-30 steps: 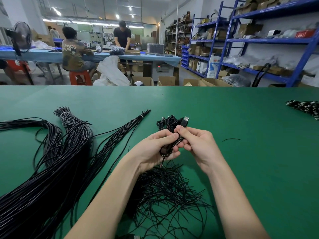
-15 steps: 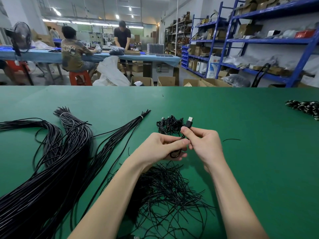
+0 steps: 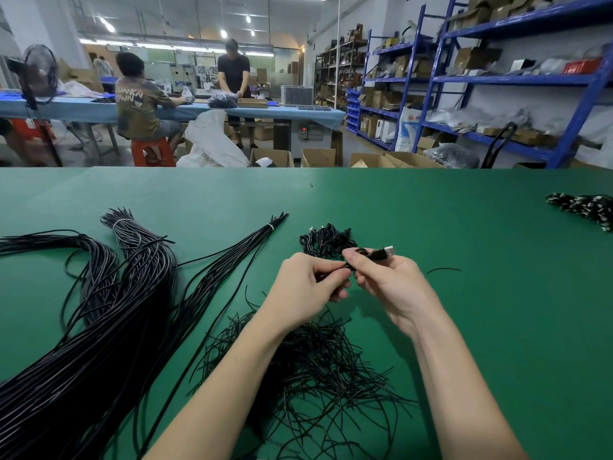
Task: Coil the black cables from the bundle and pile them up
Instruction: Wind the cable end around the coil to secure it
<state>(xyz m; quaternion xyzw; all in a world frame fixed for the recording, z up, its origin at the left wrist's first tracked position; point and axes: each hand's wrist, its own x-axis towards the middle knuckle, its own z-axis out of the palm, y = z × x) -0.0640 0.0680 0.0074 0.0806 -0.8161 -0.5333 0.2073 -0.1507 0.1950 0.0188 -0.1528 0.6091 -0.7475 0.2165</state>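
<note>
Both hands meet above the green desk [image 3: 464,293], and the grip is tight: the left hand [image 3: 308,287] pinches a small coiled black cable [image 3: 356,257] between thumb and fingertips, while the right hand [image 3: 388,280] clamps the same cable just behind its black USB plug with the silver tip [image 3: 384,253]. That plug points up and to the right, away from the person, its long axis tilted slightly above level. Just beyond the hands lies a small heap of coiled black cables [image 3: 326,240] on the desk. Left of the hands, the long bundle of straight black cables [image 3: 132,310] runs from near left to far right, its banded tip [image 3: 272,225] pointing away. Under the forearms sprawls a loose tangle of thin black wire ties [image 3: 315,370]. Far right, another dark cable cluster with pale tips [image 3: 583,207] rests near the desk's edge.
</note>
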